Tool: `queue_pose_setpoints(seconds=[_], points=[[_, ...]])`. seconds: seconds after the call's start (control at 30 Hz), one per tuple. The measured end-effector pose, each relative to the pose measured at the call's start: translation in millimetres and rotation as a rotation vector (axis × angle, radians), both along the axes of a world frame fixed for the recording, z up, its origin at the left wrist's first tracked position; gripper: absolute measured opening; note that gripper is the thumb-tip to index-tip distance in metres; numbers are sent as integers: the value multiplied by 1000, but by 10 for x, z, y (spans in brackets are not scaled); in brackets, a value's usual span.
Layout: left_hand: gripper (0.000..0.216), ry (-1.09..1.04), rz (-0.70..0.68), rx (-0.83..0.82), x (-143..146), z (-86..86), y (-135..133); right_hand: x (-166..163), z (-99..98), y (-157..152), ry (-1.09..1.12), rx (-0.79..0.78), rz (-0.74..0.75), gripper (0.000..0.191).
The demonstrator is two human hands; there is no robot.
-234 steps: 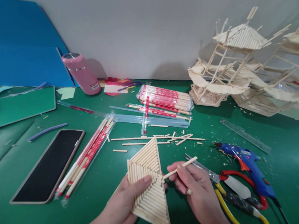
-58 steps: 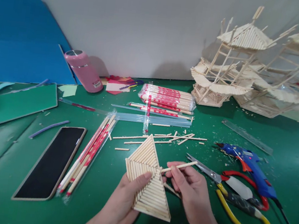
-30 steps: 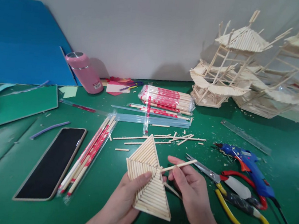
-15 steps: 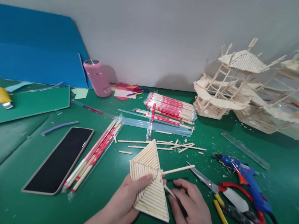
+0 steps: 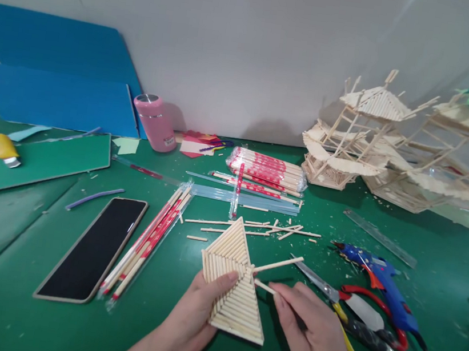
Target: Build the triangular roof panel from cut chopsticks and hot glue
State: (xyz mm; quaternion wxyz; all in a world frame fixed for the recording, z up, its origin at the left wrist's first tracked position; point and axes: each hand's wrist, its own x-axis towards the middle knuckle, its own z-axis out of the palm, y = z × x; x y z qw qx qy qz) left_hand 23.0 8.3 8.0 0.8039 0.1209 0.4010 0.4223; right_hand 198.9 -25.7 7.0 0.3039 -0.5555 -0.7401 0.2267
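My left hand (image 5: 197, 311) grips a panel of glued wooden sticks (image 5: 239, 303), its thumb lying across the front and its fingers behind. Rows of short sticks form triangular sections on the panel, and one longer stick (image 5: 281, 263) juts out from its middle to the right. Between thumb and fingertips, my right hand (image 5: 308, 323) pinches a short wooden stick (image 5: 265, 286). That stick's far end is at the panel's right edge; whether it touches I cannot tell. Scissors (image 5: 327, 285) with yellow and red handles lie close to the right hand.
A blue glue gun (image 5: 384, 281) and a clear ruler (image 5: 382, 238) lie right. Stick-built pagoda models (image 5: 364, 141) stand behind. Packaged chopsticks (image 5: 267, 168), loose sticks (image 5: 249, 227), a phone (image 5: 93, 249), a pink flask (image 5: 157, 125) and a yellow utility knife (image 5: 0, 147) occupy the green table.
My right hand has shifted its grip on the short stick, its fingers now closed along it. The stick has moved up, lying flatter beside the panel. My left hand stays almost still.
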Motion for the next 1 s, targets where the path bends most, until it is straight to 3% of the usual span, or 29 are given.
queue_pose_setpoints(seconds=[0.47, 0.7, 1.0], points=[[23, -9, -38, 28, -23, -53, -9, -36, 52, 77, 54, 29, -47, 18], [23, -13, -20, 3, -10, -25, 0, -92, -52, 68, 427, -307, -235, 14], [20, -2, -17, -9, -18, -16, 3, -124, -27, 134, 707, -440, -324, 22]])
